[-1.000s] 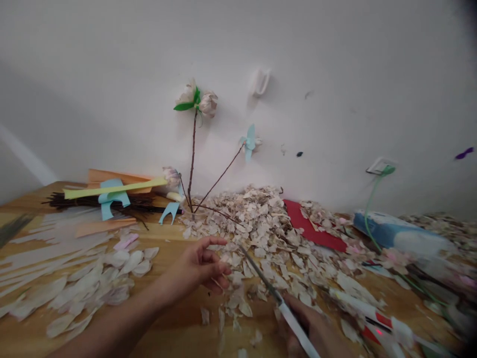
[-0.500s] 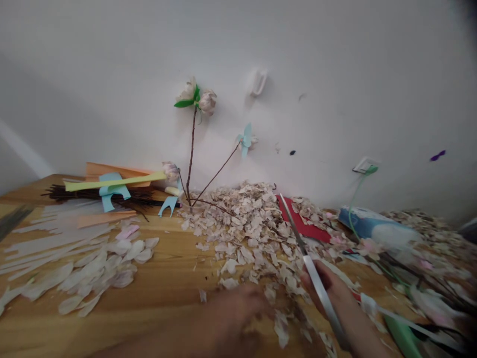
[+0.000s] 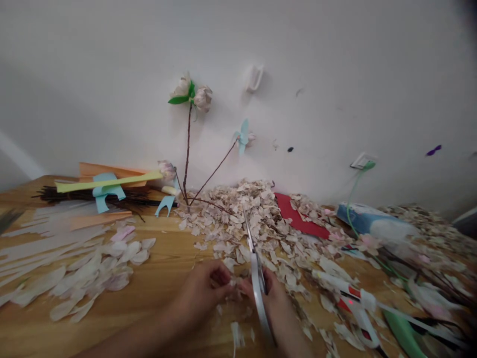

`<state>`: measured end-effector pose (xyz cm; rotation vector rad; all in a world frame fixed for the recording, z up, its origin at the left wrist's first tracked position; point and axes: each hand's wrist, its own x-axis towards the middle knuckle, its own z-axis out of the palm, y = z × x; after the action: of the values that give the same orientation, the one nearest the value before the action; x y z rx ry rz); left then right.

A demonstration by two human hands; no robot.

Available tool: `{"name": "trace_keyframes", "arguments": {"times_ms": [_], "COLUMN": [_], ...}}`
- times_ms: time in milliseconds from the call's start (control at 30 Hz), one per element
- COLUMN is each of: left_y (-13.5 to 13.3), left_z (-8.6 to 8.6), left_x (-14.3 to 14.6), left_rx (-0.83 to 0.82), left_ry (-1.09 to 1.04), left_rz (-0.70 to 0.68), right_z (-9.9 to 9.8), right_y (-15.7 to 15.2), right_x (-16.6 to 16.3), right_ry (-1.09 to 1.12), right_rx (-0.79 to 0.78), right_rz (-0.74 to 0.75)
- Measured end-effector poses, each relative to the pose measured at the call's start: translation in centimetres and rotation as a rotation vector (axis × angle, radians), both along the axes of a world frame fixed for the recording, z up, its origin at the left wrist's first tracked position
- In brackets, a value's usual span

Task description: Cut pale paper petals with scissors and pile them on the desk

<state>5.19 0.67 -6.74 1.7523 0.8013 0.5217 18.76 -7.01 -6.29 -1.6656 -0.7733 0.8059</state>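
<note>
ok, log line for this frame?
left hand: at petal scraps, grip unclear | right hand: holds scissors, blades pointing away

Open lane left, clutter ahead and right.
Bare tabletop (image 3: pixel 167 283) runs free between the petals (image 3: pixel 97 271) and my left hand (image 3: pixel 203 288); the scrap heap (image 3: pixel 257 219) blocks ahead, the glue gun (image 3: pixel 354 303) crowds my right.

White wall (image 3: pixel 335 59), wooden table (image 3: pixel 167 271), wall socket (image 3: pixel 360 160)
</note>
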Motion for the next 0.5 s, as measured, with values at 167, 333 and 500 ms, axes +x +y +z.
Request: {"name": "trace_keyframes", "arguments": {"times_ms": [167,333,500], "left_y": [0.3,0.9,0.4], "left_z": [-0.5,-0.5,-0.7], "left_x": [-0.3,-0.6,-0.7], "left_rx": [-0.620,-0.507,-0.011], "left_ry": [-0.353,-0.325,-0.137], "left_rz": [0.143,0.257,0.187], "right_z": [-0.6,-1.2,-1.5], "right_y": [-0.3,-0.8,-1.1], "right_x": [-0.8,-0.5,0.1], "right_ry": [-0.013,-0.015,-0.297], "right_rx": [0.068,0.028,-0.162], "right_rz": [-0.010,-0.016,-0.063]}}
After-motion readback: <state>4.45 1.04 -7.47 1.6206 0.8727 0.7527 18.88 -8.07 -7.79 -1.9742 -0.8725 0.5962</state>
